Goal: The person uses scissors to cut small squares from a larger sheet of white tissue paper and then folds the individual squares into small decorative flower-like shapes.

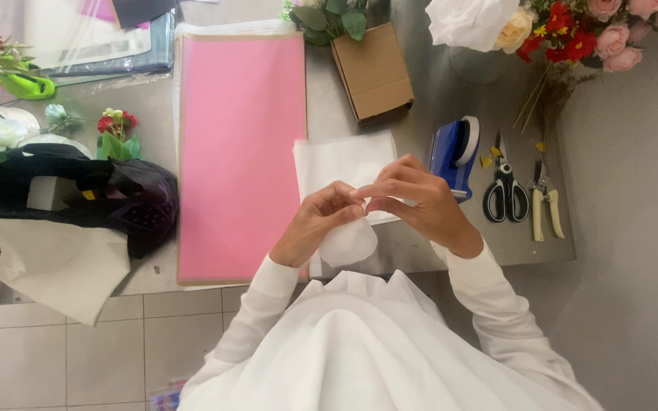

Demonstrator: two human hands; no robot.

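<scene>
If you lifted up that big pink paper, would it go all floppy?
Probably. The pink sheet looks thin and lies flat on the table, so it would likely sag when lifted by one edge. It seems light, and its smooth surface might slide easily if pushed.

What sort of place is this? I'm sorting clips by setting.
Likely a florist's workbench: a rose bouquet, pink wrapping paper, and scissors beside pruning shears on the table.

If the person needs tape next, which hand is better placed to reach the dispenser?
Probably the right hand: the blue tape dispenser stands just beside it on the table. The left hand is farther away, and both hands pinch the white paper.
</scene>
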